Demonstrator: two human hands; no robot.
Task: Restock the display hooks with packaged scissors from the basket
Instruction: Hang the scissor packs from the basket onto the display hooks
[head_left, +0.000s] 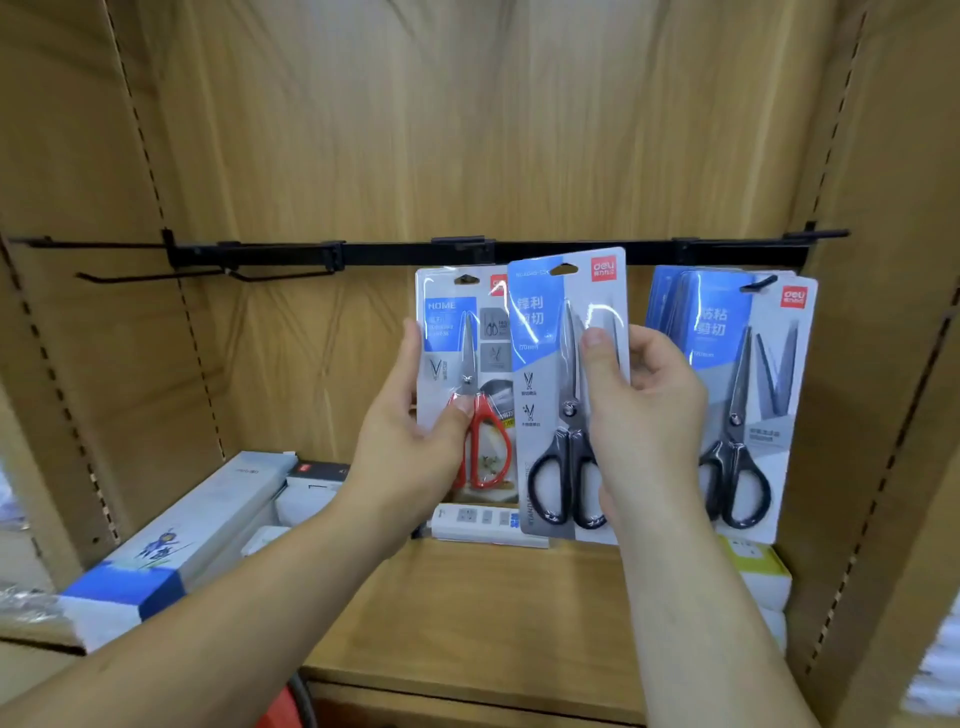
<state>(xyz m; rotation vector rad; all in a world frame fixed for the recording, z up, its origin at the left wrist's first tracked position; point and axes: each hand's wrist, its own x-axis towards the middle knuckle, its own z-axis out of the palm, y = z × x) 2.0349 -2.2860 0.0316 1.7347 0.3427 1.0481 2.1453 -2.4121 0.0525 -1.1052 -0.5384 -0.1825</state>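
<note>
Left hand (410, 441) grip pinches red-handled scissors blister pack (452, 338) below black metal rail (389, 254) | right hand (644, 415) grip holds black-handled scissors blister pack (545, 338), seemingly unhooked | hung black-scissors packs (743, 364) stock right hook | left wire hooks (156, 276) bare

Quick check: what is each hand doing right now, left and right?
The left hand grips the red-handled scissors pack by its lower left edge.
The right hand grips the black-handled scissors pack, thumb on its front.

scissors packs (522, 389) under rail (395, 253), boxes (171, 540) lower left
</note>
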